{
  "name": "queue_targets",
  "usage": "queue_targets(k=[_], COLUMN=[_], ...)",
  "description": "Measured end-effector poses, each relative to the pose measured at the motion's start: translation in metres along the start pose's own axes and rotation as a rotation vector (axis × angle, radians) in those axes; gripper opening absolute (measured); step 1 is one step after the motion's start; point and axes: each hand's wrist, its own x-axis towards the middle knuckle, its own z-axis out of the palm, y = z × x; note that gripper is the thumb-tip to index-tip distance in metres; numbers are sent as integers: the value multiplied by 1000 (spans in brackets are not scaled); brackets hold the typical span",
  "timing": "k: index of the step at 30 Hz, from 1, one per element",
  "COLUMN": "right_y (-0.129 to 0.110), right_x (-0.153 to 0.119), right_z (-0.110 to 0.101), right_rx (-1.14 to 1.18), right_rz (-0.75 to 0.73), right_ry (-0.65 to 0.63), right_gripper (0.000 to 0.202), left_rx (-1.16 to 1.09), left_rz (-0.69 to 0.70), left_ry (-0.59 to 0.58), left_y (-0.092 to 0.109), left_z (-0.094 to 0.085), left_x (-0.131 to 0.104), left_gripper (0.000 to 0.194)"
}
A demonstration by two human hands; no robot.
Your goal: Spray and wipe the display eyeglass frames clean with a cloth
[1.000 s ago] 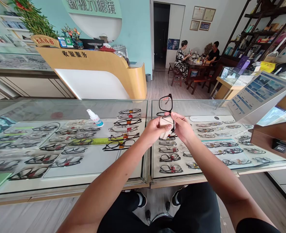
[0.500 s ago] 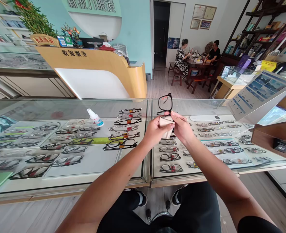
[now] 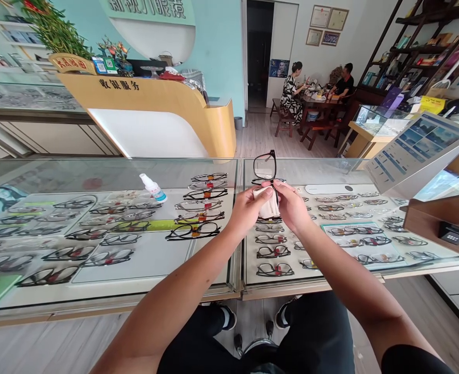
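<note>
Above a glass-topped display counter (image 3: 234, 270), a pair of black-rimmed eyeglasses (image 3: 265, 166) is held on end, the left hand (image 3: 248, 208) with its fingers pinching a white cloth (image 3: 269, 205) against the lower part, the right hand (image 3: 293, 205) with its fingers clamped on the frame. Rows of assorted eyeglasses (image 3: 273, 252) lie beneath the glass; leftward is a white plastic bottle with a blue label (image 3: 153, 189), and beyond, a curved, light wood desk (image 3: 216, 130).

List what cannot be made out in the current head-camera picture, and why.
Head view:
Lower lens of the held glasses: hidden by the cloth and left hand.
Small print on the bottle: too small to read.
Top of the wall sign: cut off by the upper edge.
</note>
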Motion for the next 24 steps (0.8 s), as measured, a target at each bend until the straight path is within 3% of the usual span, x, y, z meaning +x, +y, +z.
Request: queue_targets(k=[5,9,24], right_y=[-6,-11,2], right_x=[2,2,0], right_z=[-4,-5,-3], right_rx=[-20,-10,36], right_rz=[26,29,-9], right_ry=[19,8,26], right_gripper=[31,28,33], left_rx=[-89,-74,72], left_rz=[-124,-118,1], left_ry=[-170,-260,-58], left_y=[10,15,0], left_z=[-5,-7,0], left_x=[2,2,-2], left_gripper=[68,59,76])
